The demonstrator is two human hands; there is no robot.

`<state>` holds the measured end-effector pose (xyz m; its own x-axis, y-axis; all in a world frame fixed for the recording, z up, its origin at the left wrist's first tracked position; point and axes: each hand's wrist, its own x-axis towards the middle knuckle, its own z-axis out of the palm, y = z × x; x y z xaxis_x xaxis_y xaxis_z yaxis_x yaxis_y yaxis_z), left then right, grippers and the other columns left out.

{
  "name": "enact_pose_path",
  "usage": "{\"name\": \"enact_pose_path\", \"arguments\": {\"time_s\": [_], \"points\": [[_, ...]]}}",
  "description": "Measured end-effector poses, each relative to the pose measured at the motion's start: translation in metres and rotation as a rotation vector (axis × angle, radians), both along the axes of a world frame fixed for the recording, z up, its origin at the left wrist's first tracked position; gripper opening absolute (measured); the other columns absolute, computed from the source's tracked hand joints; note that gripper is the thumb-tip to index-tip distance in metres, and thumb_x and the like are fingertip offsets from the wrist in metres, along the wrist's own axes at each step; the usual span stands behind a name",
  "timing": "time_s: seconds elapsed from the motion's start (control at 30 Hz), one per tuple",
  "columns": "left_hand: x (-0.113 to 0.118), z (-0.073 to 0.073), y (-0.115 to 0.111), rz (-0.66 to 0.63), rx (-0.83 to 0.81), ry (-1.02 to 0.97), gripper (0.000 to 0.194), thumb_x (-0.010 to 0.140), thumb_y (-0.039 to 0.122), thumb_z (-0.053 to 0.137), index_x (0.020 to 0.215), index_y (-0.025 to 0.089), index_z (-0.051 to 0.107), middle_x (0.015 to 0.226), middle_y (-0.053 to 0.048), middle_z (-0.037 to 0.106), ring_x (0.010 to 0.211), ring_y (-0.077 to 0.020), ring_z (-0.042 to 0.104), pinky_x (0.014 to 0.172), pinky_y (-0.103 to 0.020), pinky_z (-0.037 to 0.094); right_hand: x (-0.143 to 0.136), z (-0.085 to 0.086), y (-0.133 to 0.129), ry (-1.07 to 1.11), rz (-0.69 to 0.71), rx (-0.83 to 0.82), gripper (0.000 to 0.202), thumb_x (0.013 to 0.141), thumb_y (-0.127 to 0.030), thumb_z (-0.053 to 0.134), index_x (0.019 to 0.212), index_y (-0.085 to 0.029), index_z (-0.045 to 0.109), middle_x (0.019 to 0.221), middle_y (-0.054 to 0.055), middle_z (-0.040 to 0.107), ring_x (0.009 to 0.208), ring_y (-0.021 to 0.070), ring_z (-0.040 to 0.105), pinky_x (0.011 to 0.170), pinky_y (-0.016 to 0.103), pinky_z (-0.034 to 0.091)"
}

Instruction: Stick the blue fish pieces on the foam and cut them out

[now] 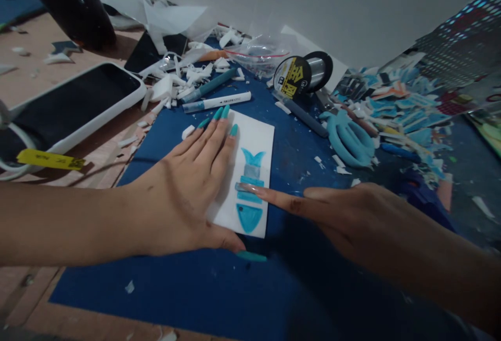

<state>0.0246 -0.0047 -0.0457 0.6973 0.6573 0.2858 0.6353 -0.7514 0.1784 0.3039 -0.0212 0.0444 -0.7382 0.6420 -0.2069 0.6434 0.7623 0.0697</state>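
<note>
On a white card [223, 210] lies a blue fish figure in separate parts: a forked tail [253, 157], a greyish square, narrow bands and a head [249, 219] with a dark dot. My left hand [191, 189], with long teal nails, rests flat over the card's left side, fingers spread and thumb near its lower edge. From the right, my right hand [344, 210] stretches its index finger to the fish's middle bands, the other fingers curled. Its long glossy nail partly covers a band. Whether the fingertip touches is unclear. I see nothing held in either hand.
A blue mat [176, 294] lies underneath. Beyond the card are a white marker [223, 102], white scraps [195, 74], a wire spool [291, 77] and teal-handled scissors [350, 140]. Blue and white pieces [407, 111] pile up right. At left are a phone [78, 106] and dark bottle [74, 12].
</note>
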Motion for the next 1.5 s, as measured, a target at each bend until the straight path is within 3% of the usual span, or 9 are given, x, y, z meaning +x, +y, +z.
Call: {"name": "enact_pose_path", "arguments": {"time_s": [0.1,0.2,0.43,0.9,1.1,1.23,1.5], "points": [[0.000,-0.002,-0.001,-0.002,0.012,-0.008,0.118,0.090,0.092,0.020,0.167,0.004,0.005,0.174,-0.027,0.009,0.161,-0.0454,0.016,0.127,-0.060,0.023,0.001,-0.002,0.001,0.085,0.028,-0.091,0.087,0.081,0.002,0.034,0.157,-0.036,0.049,0.060,-0.006,0.061,0.035,0.0120,0.055,0.037,0.021,0.031],[0.000,0.002,-0.004,0.022,0.019,0.012,0.109,0.096,0.086,0.016,0.167,0.004,0.007,0.174,-0.026,0.009,0.162,-0.0419,0.015,0.128,-0.056,0.023,0.002,-0.004,0.002,0.129,0.008,-0.109,0.084,0.084,0.002,0.032,0.157,-0.036,0.049,0.058,-0.007,0.056,0.033,0.0107,0.049,0.038,0.020,0.029],[0.002,0.004,-0.005,0.023,0.026,0.016,0.107,0.096,0.083,0.017,0.166,0.002,0.012,0.173,-0.029,0.014,0.161,-0.0423,0.016,0.127,-0.058,0.026,0.011,-0.018,-0.002,0.185,0.037,-0.031,0.078,0.091,0.002,0.029,0.157,-0.035,0.046,0.064,-0.007,0.054,0.036,0.0112,0.045,0.041,0.025,0.024],[-0.001,0.000,0.000,-0.007,0.039,0.005,0.109,0.096,0.084,0.025,0.166,0.001,0.013,0.173,-0.029,0.013,0.161,-0.0431,0.017,0.128,-0.057,0.026,0.017,-0.023,-0.004,0.195,0.040,-0.042,0.078,0.091,0.003,0.029,0.157,-0.036,0.043,0.064,-0.008,0.053,0.038,0.0120,0.048,0.042,0.026,0.024],[-0.001,0.001,0.000,-0.010,0.065,-0.005,0.110,0.095,0.085,0.024,0.165,0.001,0.015,0.173,-0.028,0.016,0.161,-0.0417,0.019,0.129,-0.053,0.023,0.019,-0.026,-0.006,0.192,0.048,0.032,0.081,0.090,0.005,0.029,0.158,-0.037,0.041,0.063,-0.008,0.051,0.036,0.0125,0.039,0.041,0.026,0.020],[-0.003,0.002,-0.001,-0.001,0.053,0.029,0.112,0.093,0.087,0.024,0.166,0.003,0.012,0.174,-0.026,0.013,0.161,-0.0415,0.018,0.128,-0.053,0.026,0.019,-0.027,-0.007,0.174,0.064,0.075,0.082,0.088,0.005,0.030,0.158,-0.035,0.044,0.062,-0.007,0.052,0.036,0.0126,0.037,0.041,0.027,0.019],[-0.004,0.002,-0.001,-0.012,0.049,0.005,0.106,0.096,0.083,0.024,0.168,0.006,0.006,0.175,-0.024,0.012,0.161,-0.0412,0.018,0.128,-0.055,0.026,0.024,-0.029,-0.010,0.164,0.044,0.043,0.082,0.091,0.005,0.029,0.163,-0.036,0.035,0.065,-0.007,0.052,0.039,0.0131,0.038,0.042,0.027,0.021]]}}
